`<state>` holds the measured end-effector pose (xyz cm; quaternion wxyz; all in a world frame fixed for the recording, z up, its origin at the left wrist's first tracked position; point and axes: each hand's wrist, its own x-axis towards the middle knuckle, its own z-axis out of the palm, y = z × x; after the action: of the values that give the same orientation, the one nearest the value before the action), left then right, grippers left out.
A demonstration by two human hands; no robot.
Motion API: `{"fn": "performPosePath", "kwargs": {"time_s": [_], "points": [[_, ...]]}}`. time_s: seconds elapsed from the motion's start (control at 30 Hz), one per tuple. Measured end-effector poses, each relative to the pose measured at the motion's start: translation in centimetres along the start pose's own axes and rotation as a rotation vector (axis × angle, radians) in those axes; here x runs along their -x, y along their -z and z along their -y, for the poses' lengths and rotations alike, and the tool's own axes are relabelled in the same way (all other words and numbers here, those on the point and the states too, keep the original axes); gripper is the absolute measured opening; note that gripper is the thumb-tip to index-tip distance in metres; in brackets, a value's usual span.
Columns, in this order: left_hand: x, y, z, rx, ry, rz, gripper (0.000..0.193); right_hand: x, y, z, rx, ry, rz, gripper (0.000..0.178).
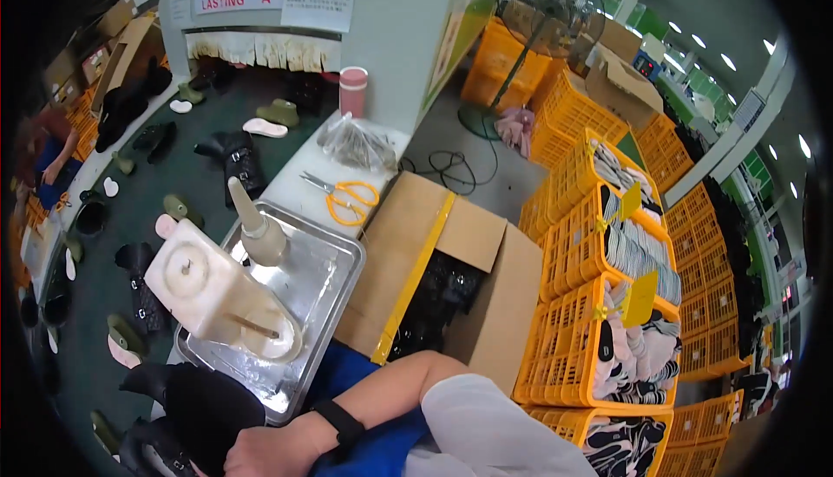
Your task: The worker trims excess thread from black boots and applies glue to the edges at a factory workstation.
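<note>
At the bottom edge my right hand (269,453), a dark band on its wrist, is closed against a black boot (208,408). Its fingers are partly cut off by the frame. Another black boot with buckles (152,449) lies beside it. Just beyond, a metal tray (325,256) carries a stained white plastic container (204,277) with a brush (247,325) lying in its opening. A squat bottle with a tapered spout (260,230) stands on the tray too. My left hand is not in view.
Orange-handled scissors (347,199), a clear plastic bag (357,143) and a pink cup (352,91) sit on the white ledge. An open cardboard box (390,260) and stacked orange crates (564,329) stand right. Boots and insoles lie on the dark green belt (160,182); another person (52,152) is far left.
</note>
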<state>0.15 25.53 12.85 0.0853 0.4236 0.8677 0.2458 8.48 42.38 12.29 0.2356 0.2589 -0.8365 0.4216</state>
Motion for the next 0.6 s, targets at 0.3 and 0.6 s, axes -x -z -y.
{"fn": "performPosePath", "kwargs": {"time_s": [0.3,0.6], "points": [[-1.1,-0.5,0.9,0.293,-0.106,-0.028,0.071,-0.2,1.3,-0.8,0.163,0.171,-0.021,0.025],[0.4,-0.5,10.0,0.943,0.341,-0.072,0.043,8.3,12.3,-5.1,0.368,-0.652,-0.376,0.024]]}}
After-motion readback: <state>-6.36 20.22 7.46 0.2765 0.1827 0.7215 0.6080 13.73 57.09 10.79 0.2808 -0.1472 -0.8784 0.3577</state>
